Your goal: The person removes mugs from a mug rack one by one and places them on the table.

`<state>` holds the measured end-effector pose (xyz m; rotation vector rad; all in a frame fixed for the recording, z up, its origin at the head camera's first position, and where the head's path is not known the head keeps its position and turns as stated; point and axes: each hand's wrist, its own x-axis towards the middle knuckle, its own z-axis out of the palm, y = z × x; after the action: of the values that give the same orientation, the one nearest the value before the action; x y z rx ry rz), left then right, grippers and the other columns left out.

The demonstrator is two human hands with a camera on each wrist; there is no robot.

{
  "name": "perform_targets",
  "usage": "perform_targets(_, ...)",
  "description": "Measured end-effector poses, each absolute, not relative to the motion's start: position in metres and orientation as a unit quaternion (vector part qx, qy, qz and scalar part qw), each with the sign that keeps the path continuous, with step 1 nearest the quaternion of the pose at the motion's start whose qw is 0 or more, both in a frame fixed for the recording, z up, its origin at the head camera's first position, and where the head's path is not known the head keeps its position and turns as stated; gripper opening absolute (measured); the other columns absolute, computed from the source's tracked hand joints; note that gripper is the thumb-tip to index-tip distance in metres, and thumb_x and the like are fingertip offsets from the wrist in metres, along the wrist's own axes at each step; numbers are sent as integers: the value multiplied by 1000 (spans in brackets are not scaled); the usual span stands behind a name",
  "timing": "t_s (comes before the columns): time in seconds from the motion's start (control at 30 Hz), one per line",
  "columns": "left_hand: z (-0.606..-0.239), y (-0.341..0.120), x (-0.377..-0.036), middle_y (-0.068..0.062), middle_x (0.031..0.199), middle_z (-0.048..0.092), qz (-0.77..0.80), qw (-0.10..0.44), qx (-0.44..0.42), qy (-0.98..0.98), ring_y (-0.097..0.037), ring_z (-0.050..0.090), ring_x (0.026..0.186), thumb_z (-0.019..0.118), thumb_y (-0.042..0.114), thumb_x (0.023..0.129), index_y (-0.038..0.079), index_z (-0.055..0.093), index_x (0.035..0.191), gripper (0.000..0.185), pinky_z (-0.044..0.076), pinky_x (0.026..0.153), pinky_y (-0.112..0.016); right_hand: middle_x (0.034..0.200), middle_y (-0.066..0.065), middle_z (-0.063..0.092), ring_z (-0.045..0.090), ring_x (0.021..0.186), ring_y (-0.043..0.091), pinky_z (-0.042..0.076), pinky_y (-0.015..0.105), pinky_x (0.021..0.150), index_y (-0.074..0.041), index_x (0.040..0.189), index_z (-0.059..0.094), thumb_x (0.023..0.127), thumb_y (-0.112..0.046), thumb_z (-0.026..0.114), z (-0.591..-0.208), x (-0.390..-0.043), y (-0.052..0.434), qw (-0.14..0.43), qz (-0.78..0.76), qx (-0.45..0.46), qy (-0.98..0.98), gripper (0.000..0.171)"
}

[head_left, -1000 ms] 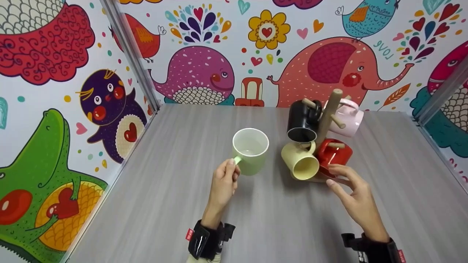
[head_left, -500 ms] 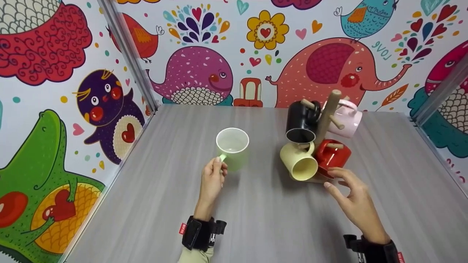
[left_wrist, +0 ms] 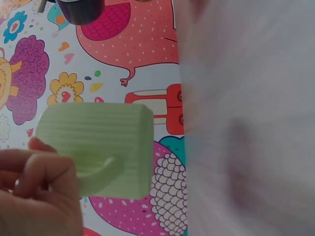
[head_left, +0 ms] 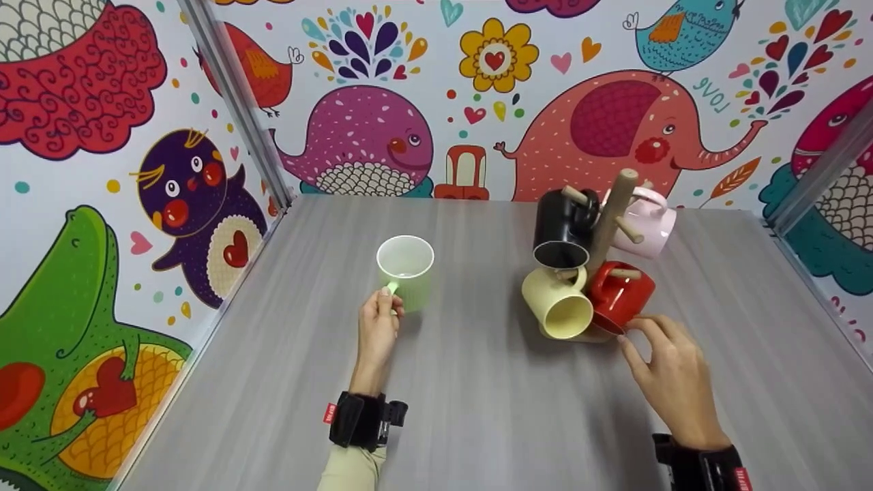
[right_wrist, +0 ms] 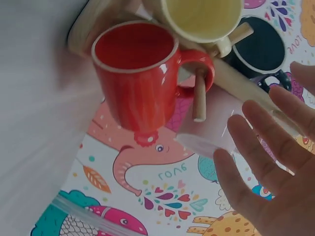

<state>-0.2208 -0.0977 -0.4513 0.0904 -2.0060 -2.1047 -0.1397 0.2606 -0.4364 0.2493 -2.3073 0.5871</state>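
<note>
A light green ribbed mug [head_left: 405,271] stands upright on the grey table [head_left: 477,409], left of centre. My left hand [head_left: 379,326] pinches its handle from the near side; in the left wrist view the fingers [left_wrist: 37,182] curl round the green mug's [left_wrist: 98,147] handle. A wooden mug tree [head_left: 609,218] at the right carries a black mug [head_left: 563,228], a pink mug [head_left: 648,221], a cream mug [head_left: 558,303] and a red mug [head_left: 619,294]. My right hand [head_left: 665,361] is spread, fingers straight, just below the red mug [right_wrist: 138,83], holding nothing.
Cartoon-printed walls close the table on the left, back and right, with metal corner posts [head_left: 235,102]. The mug tree's round wooden base [right_wrist: 93,19] sits under the hanging mugs. Bare grey tabletop stretches along the front edge.
My left hand has slid the green mug leftwards and a little away from the mug tree. The right hand has shifted slightly right and closer to the red mug.
</note>
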Motion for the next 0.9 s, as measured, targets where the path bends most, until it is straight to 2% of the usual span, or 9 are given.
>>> perform_targets(0.2,-459,-106,-229,-1,70,51,-718,120,72,-682,-2,36,50,36,6,110,-1,57,84,34,28,48,-15,101,20,68,61,91,40,46,57,73,3,96,71,74,8,81,-435,-141,264,374,217,80,-898,25)
perform_targets(0.47,-470,-115,-235,-3,76,54,-728,104,110,-669,-7,41,61,36,10,111,1,57,88,33,32,56,-18,103,22,68,61,95,42,41,61,73,3,95,70,75,6,82,-434,-140,266,370,214,65,-902,23)
perform_targets(0.77,-477,-123,-240,-2,75,55,-746,102,125,-646,-4,40,55,36,12,111,1,58,88,33,32,52,-16,103,23,68,60,97,43,41,62,79,4,94,69,76,6,82,-431,-139,268,366,217,55,-903,22)
perform_targets(0.9,-481,-125,-242,-3,76,55,-749,107,124,-642,-4,41,55,37,11,111,0,57,88,33,34,51,-16,103,23,68,61,94,43,41,59,75,4,93,70,75,7,82,-431,-139,269,367,214,55,-904,22)
